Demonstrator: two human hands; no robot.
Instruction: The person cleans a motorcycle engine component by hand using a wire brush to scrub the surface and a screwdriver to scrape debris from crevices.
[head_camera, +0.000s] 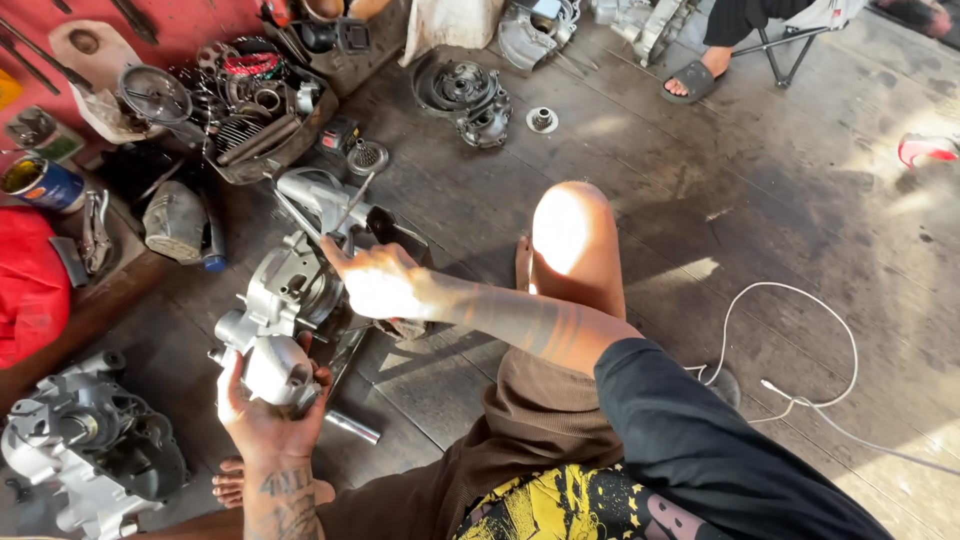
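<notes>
Your left hand (268, 405) is wrapped from below around the rounded lower end of a silver engine casing (285, 300), fingers closed firmly on the metal, so the casing is propped up off the dark plank floor (640, 200) in front of your knees. Your right hand (378, 280) sits over the top of the same casing, fingers pinched shut on a thin metal tool (352, 208) whose shaft slants up and away from the knuckles; its tip is hidden behind your hand, so you cannot tell what it meets. A short bright tube (352, 427) lies on the floor just beside your left wrist. At the lower left stands another grey engine block (90, 445), well apart from the one you hold. Beyond the casing, a shallow tray (262, 150) is heaped with springs, rings and small parts, and near it rests a blue tin (45, 184) beside a red cloth (30, 285). Farther up the floor lie a round clutch-like part (465, 90) and a small gear (542, 120). A white cable (790, 395) loops across the planks to your right. At the top edge another person's sandalled foot (695, 80) rests by a folding stool (790, 45).
</notes>
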